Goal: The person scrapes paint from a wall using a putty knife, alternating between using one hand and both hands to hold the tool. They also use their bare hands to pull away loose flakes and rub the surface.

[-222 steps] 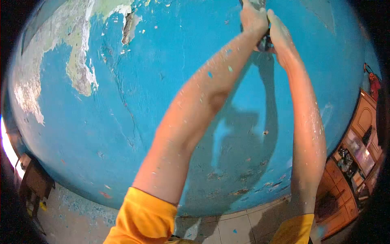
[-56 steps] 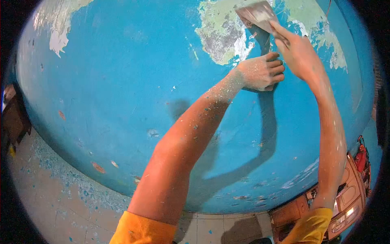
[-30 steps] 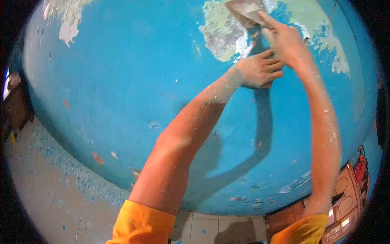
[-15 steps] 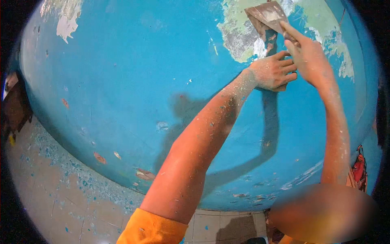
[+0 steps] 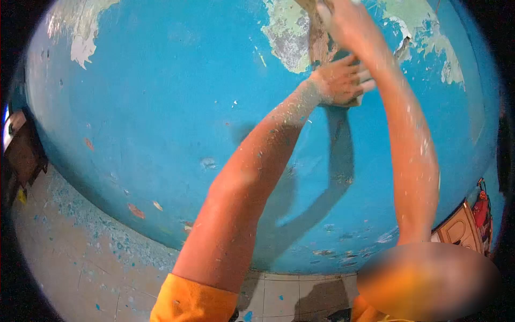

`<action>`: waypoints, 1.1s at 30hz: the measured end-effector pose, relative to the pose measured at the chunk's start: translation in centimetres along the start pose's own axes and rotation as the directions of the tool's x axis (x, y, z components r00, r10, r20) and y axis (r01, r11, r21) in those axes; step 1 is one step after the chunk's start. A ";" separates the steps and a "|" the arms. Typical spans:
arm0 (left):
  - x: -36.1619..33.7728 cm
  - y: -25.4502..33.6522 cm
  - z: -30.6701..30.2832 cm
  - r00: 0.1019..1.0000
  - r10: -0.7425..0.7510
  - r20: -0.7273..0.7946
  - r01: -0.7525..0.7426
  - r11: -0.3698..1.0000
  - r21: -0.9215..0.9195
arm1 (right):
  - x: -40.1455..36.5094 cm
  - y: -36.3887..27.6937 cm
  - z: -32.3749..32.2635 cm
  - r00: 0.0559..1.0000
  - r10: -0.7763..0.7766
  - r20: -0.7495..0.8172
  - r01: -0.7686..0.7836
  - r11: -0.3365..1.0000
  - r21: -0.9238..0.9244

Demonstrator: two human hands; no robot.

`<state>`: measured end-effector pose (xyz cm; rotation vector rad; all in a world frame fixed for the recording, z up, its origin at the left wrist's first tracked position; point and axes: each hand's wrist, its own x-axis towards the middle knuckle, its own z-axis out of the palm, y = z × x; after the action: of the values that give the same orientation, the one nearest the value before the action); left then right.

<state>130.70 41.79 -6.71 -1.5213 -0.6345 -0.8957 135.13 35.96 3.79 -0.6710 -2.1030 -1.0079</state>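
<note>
A blue wall [image 5: 177, 107] with peeling paint curves across the view. My right hand [image 5: 354, 29], slightly blurred, is closed on a scraper [image 5: 307, 4], whose blade is partly cut off by the top edge. Just below it, my left hand [image 5: 339, 80] lies against the wall with its fingers bent over a tan block-like piece [image 5: 351, 102]. Only the lower edge of that piece shows; I cannot tell what it is. Left of the hands is a bare patch [image 5: 292, 45] of grey and pale green. Pale dust and flecks speckle both forearms.
Blue paint chips lie scattered over the tiled floor [image 5: 102, 268] along the wall's foot. Another stripped patch [image 5: 442, 53] is at the upper right. A brown panelled wooden piece [image 5: 464, 228] and a red item [image 5: 482, 209] stand at right. Something dark brown [image 5: 24, 145] is at left.
My right hand has moved up and left with the scraper, whose blade is now partly out of view. The left hand still holds the tan piece against the wall. The view has shifted slightly.
</note>
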 end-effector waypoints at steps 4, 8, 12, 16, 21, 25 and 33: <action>0.0 0.1 0.7 0.997 -0.005 -0.079 0.003 1.000 -0.026 | -2.5 -0.3 -5.4 0.977 0.138 0.164 -0.137 0.990 -0.019; 0.4 0.4 1.7 0.956 0.165 -0.241 -0.181 0.983 -0.045 | -4.0 4.3 -5.4 0.978 0.173 0.118 -0.170 0.985 -0.033; 0.7 -0.4 0.7 0.934 -0.081 -0.349 0.061 0.996 -0.068 | -2.1 8.1 -4.1 0.996 -0.033 -0.085 0.029 0.998 -0.057; 0.5 0.3 -0.3 0.838 -0.433 -0.331 0.335 0.888 -0.315 | -9.9 10.1 -5.2 0.997 0.077 -0.028 -0.076 0.996 0.047; -3.3 -5.6 -4.8 0.820 -0.391 -0.418 0.361 0.920 -0.152 | -10.5 20.1 -5.3 0.991 -0.114 -0.066 0.111 0.993 -0.050; -4.2 -7.4 -4.9 0.781 -0.448 -0.435 0.411 0.893 -0.180 | -12.0 14.3 -5.3 0.939 -0.104 0.327 0.168 0.970 -0.173; -4.3 -6.9 -5.1 0.782 -0.488 -0.387 0.484 0.867 -0.114 | -10.7 11.1 -4.5 0.949 -0.128 0.289 0.210 0.939 -0.273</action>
<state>121.75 38.25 -6.39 -1.1308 -0.7269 -1.5672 151.11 36.96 2.53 -0.8237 -2.2936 -1.4242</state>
